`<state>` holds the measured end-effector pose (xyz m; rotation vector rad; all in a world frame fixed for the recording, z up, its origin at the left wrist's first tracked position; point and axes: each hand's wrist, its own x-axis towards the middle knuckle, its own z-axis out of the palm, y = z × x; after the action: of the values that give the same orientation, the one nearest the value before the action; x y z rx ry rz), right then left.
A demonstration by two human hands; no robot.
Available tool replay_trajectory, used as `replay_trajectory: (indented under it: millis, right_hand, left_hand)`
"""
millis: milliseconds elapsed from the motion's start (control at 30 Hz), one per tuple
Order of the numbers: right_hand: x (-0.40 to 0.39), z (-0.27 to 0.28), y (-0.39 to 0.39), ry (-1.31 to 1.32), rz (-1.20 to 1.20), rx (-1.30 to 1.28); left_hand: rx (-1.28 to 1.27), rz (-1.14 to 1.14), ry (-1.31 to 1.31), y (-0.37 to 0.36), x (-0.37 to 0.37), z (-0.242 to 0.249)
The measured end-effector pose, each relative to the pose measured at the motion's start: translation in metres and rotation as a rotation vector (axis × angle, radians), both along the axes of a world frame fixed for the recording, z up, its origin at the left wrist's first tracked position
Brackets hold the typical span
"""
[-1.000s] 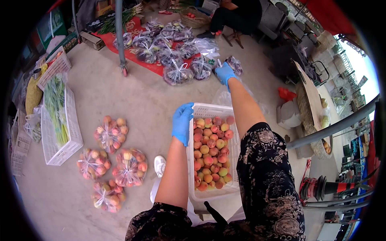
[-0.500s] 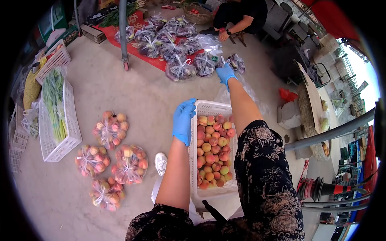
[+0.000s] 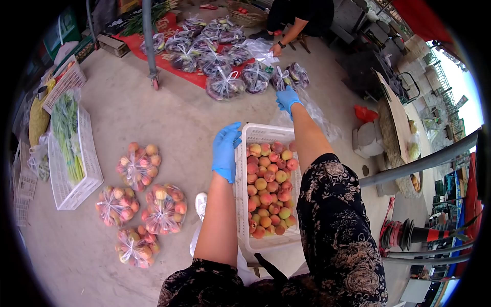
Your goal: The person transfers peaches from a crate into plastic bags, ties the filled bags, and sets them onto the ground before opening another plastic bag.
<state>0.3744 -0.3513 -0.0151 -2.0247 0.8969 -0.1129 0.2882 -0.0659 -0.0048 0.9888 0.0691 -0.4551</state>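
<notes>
My left hand [image 3: 225,152], in a blue glove, hovers at the left rim of a white plastic crate [image 3: 242,204]. Its fingers are loosely bent and apart from the thumb, with nothing in them. Loose peaches [image 3: 266,189] fill much of the crate. My right hand [image 3: 288,100], also gloved in blue, reaches out past the crate's far end. Its fingers are curled, and I cannot tell what they hold. Just beyond them stands a tied bag of eggplants [image 3: 281,78], with another eggplant bag [image 3: 297,75] beside it. Clear plastic bags [image 3: 319,117] lie on the floor to its right.
Several tied bags of peaches [image 3: 163,210] stand on the floor at left. Behind them is a white crate of leafy greens [image 3: 76,148]. More bagged eggplants [image 3: 225,84] cover a red mat [image 3: 174,69], near a metal pole [image 3: 150,46]. A crouching person's hand [image 3: 276,49] is at the back.
My right hand has drawn back slightly from the eggplant bag, which shows more fully. My left hand has shifted slightly off the crate's rim. The view has moved a little.
</notes>
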Motion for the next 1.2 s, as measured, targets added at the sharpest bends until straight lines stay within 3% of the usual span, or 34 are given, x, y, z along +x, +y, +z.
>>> replay_trajectory:
  millis: [467,567,600,633,700,767,867,933,1000,1100,1200]
  right_hand:
    - [-0.031,-0.008,-0.019,-0.074,-0.039,0.088]
    - [-0.041,-0.014,-0.014,-0.081,-0.041,-0.001]
    - [-0.039,-0.016,-0.014,0.055,0.026,-0.062]
    - [-0.038,-0.016,-0.009,0.22,0.196,-0.306]
    - [-0.048,-0.01,0.023,0.091,0.509,-0.566]
    - [-0.07,0.034,0.061,-0.029,0.841,-0.512]
    - [-0.076,0.046,0.054,-0.185,0.895,-0.81]
    - [-0.07,0.058,0.038,-0.338,0.37,-0.947]
    - [-0.046,0.051,-0.015,-0.407,-0.017,-0.425]
    - [-0.052,0.057,-0.009,-0.322,-0.16,0.404]
    - [-0.066,0.062,0.029,-0.149,0.086,0.46]
  left_hand:
    - [0.037,0.007,-0.024,-0.004,0.002,-0.01]
    - [0.047,-0.013,-0.024,-0.004,0.002,-0.01]
    - [0.047,-0.014,-0.026,-0.005,0.004,-0.011]
    - [0.049,-0.024,-0.021,-0.005,0.004,-0.014]
    - [0.056,-0.014,-0.017,-0.005,0.006,-0.015]
    - [0.065,-0.029,-0.006,-0.007,0.001,-0.007]
    - [0.07,-0.017,-0.003,-0.007,-0.001,-0.006]
    - [0.07,-0.007,-0.005,-0.009,0.0,-0.01]
    - [0.064,0.012,0.002,-0.012,0.0,-0.014]
    - [0.05,-0.009,-0.003,-0.012,-0.002,-0.012]
    - [0.043,-0.014,0.023,-0.013,-0.002,-0.009]
